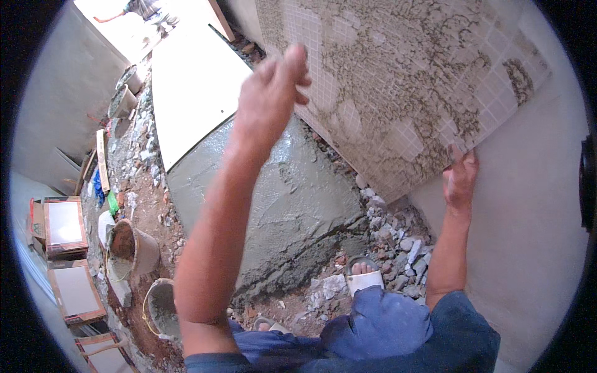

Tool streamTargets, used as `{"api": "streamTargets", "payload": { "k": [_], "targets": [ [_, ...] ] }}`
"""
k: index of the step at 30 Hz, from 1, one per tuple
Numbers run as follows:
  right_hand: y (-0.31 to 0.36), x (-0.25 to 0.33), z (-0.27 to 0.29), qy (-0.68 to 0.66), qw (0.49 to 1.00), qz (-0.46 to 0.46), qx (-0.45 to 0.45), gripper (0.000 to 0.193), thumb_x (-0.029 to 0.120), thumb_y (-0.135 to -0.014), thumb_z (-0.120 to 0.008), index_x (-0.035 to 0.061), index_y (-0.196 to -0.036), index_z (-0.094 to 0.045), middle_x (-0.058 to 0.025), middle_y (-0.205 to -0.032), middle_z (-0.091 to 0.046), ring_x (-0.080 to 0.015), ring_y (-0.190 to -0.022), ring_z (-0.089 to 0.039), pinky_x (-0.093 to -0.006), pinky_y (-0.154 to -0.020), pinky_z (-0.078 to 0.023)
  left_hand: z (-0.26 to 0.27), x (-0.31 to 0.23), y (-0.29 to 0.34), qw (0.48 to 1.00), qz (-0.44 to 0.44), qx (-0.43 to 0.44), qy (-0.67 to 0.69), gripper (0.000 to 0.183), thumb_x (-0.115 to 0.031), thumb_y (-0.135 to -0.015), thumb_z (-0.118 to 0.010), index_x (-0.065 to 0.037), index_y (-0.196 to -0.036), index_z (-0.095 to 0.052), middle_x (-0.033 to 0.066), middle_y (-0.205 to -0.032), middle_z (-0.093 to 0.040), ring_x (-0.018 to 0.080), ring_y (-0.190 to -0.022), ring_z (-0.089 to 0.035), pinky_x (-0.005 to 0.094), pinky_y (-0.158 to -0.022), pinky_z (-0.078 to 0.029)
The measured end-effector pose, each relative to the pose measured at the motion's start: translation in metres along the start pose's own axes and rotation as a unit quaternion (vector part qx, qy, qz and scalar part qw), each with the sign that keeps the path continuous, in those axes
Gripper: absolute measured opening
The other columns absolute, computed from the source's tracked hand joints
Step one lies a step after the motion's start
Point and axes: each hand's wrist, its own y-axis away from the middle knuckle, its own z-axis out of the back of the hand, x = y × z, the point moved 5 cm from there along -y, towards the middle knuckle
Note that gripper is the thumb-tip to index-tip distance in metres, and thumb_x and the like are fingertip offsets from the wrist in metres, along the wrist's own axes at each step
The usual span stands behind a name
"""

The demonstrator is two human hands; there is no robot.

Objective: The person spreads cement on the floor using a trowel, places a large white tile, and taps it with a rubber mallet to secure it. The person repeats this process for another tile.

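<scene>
A large tile (373,81) stands tilted by the right wall, its gridded back smeared with patchy grey mortar. My right hand (461,180) is closed on the tile's lower right edge, part of its fingers hidden behind it. Raised in front of the tile's left side, my left hand (273,87) is slightly blurred; its fingers look apart and hold nothing. Below it spreads a bed of wet grey mortar (292,193) with a ragged near edge. A white tile (193,81) lies flat at the far end of this bed.
Broken rubble (404,242) lines the right wall near my sandalled foot (364,273). On the left are a bucket (146,252), another bucket (163,308), and boxed tiles (78,292). Farther buckets (122,101) stand by the left wall. Another person (146,9) is at the bright doorway.
</scene>
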Motion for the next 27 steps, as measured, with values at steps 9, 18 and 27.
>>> {"api": "streamTargets", "payload": {
  "k": [9, 18, 27],
  "targets": [
    [0.059, 0.009, -0.043, 0.147, 0.979, -0.086, 0.109, 0.034, 0.002, -0.092, -0.052, 0.0051, -0.125, -0.055, -0.0169, -0.12, -0.061, -0.026, -0.107, -0.061, -0.0396, -0.091, -0.047, -0.033, -0.097, 0.017, 0.998, 0.039, 0.03, -0.025, 0.099, -0.08, -0.081, -0.032, 0.008, -0.122, -0.052, 0.0184, -0.098, -0.065, 0.0208, -0.072, -0.062, 0.0315, -0.065, -0.046],
    [0.095, 0.045, -0.105, -0.1, 0.919, 0.038, 0.379, 0.038, 0.015, -0.094, -0.054, 0.0004, -0.129, -0.051, -0.0212, -0.135, -0.05, -0.0346, -0.127, -0.047, -0.0415, -0.106, -0.036, 0.058, -0.074, 0.137, 0.952, 0.235, -0.198, -0.01, 0.084, -0.064, -0.082, -0.05, 0.006, -0.128, -0.045, 0.0229, -0.105, -0.059, 0.0271, -0.097, -0.057, 0.0366, -0.083, -0.044],
    [0.054, -0.25, -0.163, 0.335, 0.853, -0.265, 0.301, 0.061, 0.05, -0.095, -0.036, -0.0016, -0.115, -0.062, -0.0257, -0.115, -0.061, -0.0415, -0.111, -0.056, -0.0482, -0.098, -0.041, 0.12, -0.033, 0.201, 0.882, 0.319, -0.34, -0.071, 0.059, -0.047, -0.084, -0.056, 0.003, -0.116, -0.054, 0.0127, -0.1, -0.058, 0.021, -0.094, -0.054, 0.0336, -0.084, -0.041]
  ]
}}
